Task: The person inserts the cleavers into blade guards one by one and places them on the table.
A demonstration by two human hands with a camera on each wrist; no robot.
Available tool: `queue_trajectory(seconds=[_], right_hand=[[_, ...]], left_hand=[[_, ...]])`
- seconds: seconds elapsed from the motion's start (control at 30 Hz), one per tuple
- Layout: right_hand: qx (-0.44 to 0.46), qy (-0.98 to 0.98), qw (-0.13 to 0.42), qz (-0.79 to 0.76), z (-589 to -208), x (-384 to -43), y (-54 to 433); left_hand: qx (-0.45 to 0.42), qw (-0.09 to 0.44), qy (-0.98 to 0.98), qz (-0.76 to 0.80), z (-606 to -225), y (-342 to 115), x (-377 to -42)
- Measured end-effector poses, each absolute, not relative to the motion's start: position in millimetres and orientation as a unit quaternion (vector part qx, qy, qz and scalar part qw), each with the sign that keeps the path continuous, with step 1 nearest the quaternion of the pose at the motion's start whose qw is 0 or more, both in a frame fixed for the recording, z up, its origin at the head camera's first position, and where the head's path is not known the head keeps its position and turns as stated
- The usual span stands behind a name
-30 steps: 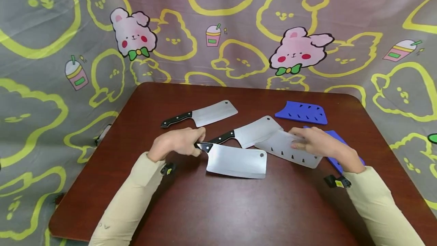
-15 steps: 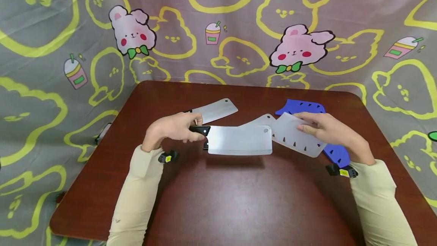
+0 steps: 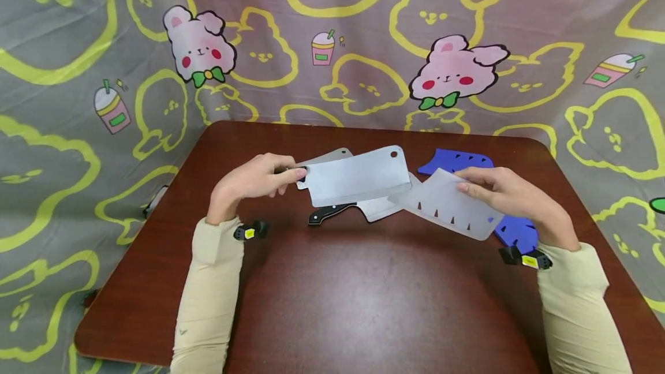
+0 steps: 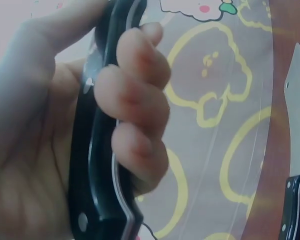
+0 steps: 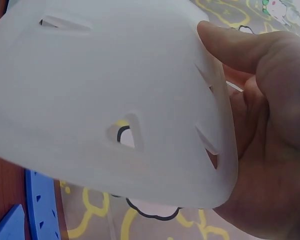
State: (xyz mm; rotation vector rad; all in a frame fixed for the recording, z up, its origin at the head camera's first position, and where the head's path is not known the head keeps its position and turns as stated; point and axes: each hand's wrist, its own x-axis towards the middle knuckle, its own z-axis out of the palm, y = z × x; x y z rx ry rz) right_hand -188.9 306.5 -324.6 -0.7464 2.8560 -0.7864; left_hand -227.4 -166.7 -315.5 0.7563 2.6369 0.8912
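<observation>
In the head view my left hand (image 3: 254, 178) holds a cleaver (image 3: 358, 178) raised over the table, its broad blade pointing right and tilted slightly up. Fingers curl round its black riveted handle (image 4: 100, 150) in the left wrist view. My right hand (image 3: 506, 192) pinches a translucent white blade guard (image 3: 447, 206) along its upper edge, thumb on the near face. Small triangular slots pierce the guard, clear in the right wrist view. The guard's left end lies close to the blade's lower right corner and overlaps a second cleaver (image 3: 376, 209) lying beneath.
A third cleaver (image 3: 335, 156) lies farther back, mostly hidden behind the raised blade. Two blue slotted blade guards rest at the right: one blue guard (image 3: 454, 160) at the back, another blue guard (image 3: 519, 235) under my right wrist. Patterned cloth (image 3: 363, 91) hangs behind the brown table (image 3: 353, 305).
My left hand has lifted the cleaver up and away from me, and its blade now tilts upward to the right. My right hand has raised the white guard off the table.
</observation>
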Motion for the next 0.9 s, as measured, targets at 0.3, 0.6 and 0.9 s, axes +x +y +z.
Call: queue_trajectory(seconds=[0.3, 0.6, 0.9], right_hand=[[-0.258, 0.927, 0.033, -0.270, -322.2, -185.3, 304.3], [-0.292, 0.919, 0.025, -0.263, -322.9, -182.2, 299.0], [-0.293, 0.920, 0.025, -0.261, -321.7, -181.2, 297.5]], left_hand=[[0.258, 0.081, 0.907, 0.323, -318.9, -172.9, -229.2], [0.275, 0.081, 0.897, 0.336, -322.3, -158.6, -228.9], [0.274, 0.086, 0.895, 0.341, -325.8, -149.6, -229.7]])
